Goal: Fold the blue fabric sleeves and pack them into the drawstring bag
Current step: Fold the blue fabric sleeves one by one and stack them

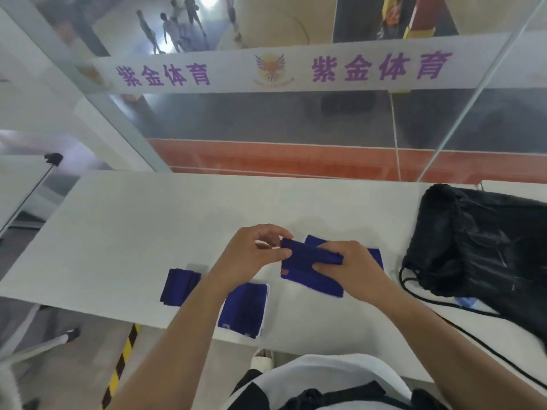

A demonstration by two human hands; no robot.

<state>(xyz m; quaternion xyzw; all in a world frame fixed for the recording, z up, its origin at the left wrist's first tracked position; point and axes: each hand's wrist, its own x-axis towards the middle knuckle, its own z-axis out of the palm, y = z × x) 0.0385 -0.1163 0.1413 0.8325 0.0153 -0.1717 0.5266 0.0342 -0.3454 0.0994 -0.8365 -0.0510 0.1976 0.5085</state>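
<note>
Midway along a white table (148, 217), with the black drawstring bag (479, 241) slumped at the table's right end, a person's right hand (349, 267) curled around a half-folded blue sleeve (305, 251) just above the tabletop while the left hand (254, 255) pinched its end. A flat sleeve (313, 281) lay on the table beneath; a folded sleeve (244, 309) and a narrower sleeve (177, 287) sat by the table's near edge.

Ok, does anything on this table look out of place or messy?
Nothing spilled or damaged. One folded blue sleeve lies at the table's front edge and could slip off; the drawstring bag's cord trails loose across the tabletop. Left hand and right hand grip another sleeve.
</note>
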